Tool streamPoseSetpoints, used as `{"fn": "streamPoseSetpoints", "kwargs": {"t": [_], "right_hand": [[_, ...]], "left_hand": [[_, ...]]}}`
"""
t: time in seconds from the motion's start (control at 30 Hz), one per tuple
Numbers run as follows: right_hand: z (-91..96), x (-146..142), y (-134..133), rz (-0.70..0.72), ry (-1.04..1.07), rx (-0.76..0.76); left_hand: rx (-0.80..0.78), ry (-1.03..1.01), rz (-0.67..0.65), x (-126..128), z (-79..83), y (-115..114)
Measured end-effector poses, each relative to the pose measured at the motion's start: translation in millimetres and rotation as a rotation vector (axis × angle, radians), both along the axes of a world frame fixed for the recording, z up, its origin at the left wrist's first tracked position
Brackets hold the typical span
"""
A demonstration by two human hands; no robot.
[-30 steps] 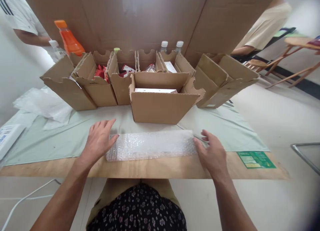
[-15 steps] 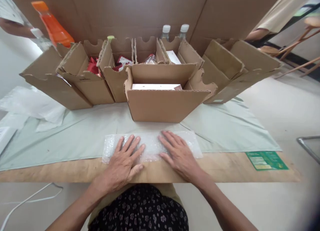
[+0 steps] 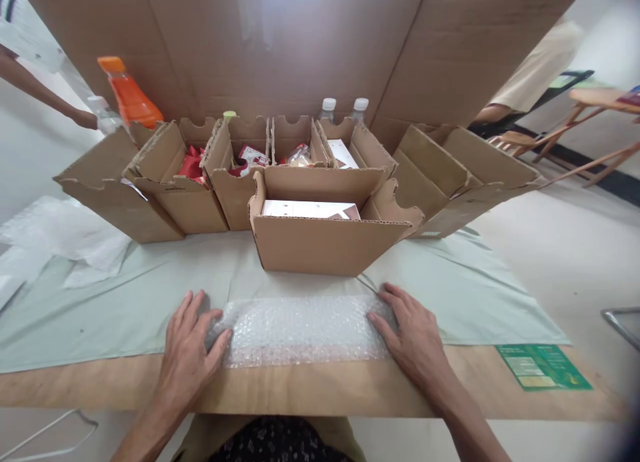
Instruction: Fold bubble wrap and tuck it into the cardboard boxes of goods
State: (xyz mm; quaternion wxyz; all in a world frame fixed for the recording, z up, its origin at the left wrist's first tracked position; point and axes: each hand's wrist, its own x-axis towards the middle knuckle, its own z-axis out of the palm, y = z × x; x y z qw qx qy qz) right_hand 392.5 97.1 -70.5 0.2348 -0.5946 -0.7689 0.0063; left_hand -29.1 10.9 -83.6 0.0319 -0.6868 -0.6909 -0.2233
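Observation:
A sheet of clear bubble wrap [image 3: 300, 329] lies flat near the table's front edge, partly on a pale green cloth [image 3: 125, 302]. My left hand [image 3: 187, 355] rests open and flat on its left end. My right hand [image 3: 413, 335] lies open and flat on its right end. Just behind the sheet stands an open cardboard box [image 3: 325, 239] with a white flat box [image 3: 310, 210] inside it.
A row of open cardboard boxes [image 3: 165, 195] holds red packets and white items. Behind them are an orange bottle [image 3: 127, 95], two clear bottles [image 3: 343, 109] and a tall cardboard wall. White plastic bags [image 3: 65, 232] lie left, a green card [image 3: 543, 367] right. Other people stand at both sides.
My hands slid apart from the middle of the bubble wrap to its two ends. The camera view tilted down a little.

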Motion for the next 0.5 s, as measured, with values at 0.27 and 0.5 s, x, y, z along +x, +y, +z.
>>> {"fn": "streamPoseSetpoints", "kwargs": {"t": [0.27, 0.5], "right_hand": [[34.4, -34.5, -51.2, -0.083, 0.514, -0.211], [34.3, -97.4, -141.8, -0.166, 1.047, -0.904]], "left_hand": [[-0.169, -0.351, 0.071, -2.5, 63.0, 3.9], [0.002, -0.056, 0.105, -16.9, 78.9, 83.9]]}}
